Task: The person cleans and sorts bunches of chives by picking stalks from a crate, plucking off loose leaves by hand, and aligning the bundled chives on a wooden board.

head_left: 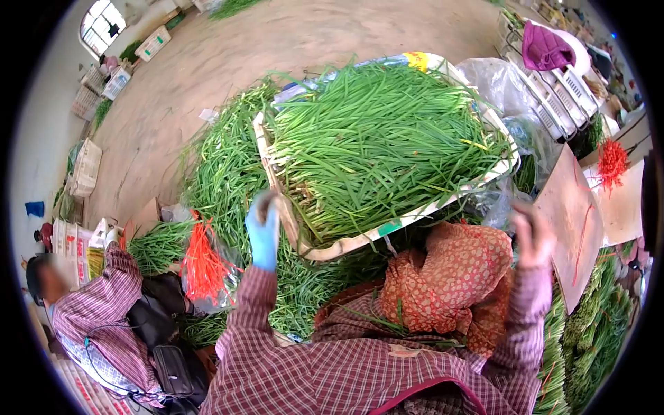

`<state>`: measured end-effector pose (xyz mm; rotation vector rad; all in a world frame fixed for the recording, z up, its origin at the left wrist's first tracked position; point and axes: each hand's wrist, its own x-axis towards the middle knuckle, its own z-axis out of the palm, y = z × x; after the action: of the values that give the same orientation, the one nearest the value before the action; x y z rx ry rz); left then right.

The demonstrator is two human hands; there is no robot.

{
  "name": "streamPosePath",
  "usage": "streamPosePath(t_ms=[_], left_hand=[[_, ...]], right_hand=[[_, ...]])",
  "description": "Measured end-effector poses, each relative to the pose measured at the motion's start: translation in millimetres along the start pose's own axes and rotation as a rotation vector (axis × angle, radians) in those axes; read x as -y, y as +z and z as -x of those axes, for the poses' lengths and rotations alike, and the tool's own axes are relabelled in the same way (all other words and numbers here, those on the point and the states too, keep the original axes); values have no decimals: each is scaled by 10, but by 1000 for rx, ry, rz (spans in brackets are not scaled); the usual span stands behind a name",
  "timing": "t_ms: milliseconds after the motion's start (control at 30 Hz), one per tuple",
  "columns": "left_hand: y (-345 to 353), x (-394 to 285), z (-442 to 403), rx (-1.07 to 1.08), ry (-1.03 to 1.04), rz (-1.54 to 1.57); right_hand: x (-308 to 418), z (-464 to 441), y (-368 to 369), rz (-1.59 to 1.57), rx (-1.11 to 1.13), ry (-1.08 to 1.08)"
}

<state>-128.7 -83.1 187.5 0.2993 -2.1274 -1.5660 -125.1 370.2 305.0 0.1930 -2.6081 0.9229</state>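
A large white crate (332,248) heaped with long green garlic chives (387,131) stands in front of me. My left hand (264,232), in a light blue glove with dark fingertips, is at the crate's near left corner. Its fingers are blurred, so whether they touch the rim is unclear. Off the crate's right side, my right hand (534,238) is raised above my knee, fingers partly spread and smeared by motion, with nothing visible in it. Loose chives (228,166) lie around the crate's left side and below it. Red patterned cloth (449,277) covers my knee.
At left sits a co-worker (104,311) in a checked top, near red ties (204,266). A brown board (570,228) leans at right, beside more red ties (612,164). Stacked white crates (564,97) stand back right; bundled chives (595,332) lie at lower right.
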Motion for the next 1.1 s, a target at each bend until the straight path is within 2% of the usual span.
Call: streamPosePath(t_ms=[33,67,133,200,233,300,367,433,567,667,800,967,1100], left_hand=[[2,147,-168,-95,50,-76],[-33,592,-355,-116,47,-184],[201,954,-522,-182,-114,-110],[320,759,-477,-24,-285,-220],[308,1042,-517,-86,-289,-46],[341,920,-441,-67,-241,-272],[351,826,-415,-22,-207,-461],[365,852,-408,-14,-178,-495],[367,803,-377,1,-173,-515],[367,881,-351,0,-126,-512],[356,804,-361,18,-174,-479],[359,832,-359,3,-175,-428],[358,796,-366,0,-205,-392]], right_hand=[[269,-203,320,-107,95,-29],[507,-356,627,-118,202,-80],[697,-626,1343,-102,327,-314],[951,-861,1962,-67,379,-476],[1101,-950,2211,-3,422,-476],[1305,-1139,2648,88,542,-479],[1402,-1262,3012,151,569,-505],[1498,-1446,3282,286,678,-501],[1503,-1696,3681,428,820,-527],[1507,-1857,3793,479,912,-554],[1465,-1995,3890,501,1020,-562],[1405,-1980,3954,491,868,-704],[1468,-1982,3873,535,914,-715]])
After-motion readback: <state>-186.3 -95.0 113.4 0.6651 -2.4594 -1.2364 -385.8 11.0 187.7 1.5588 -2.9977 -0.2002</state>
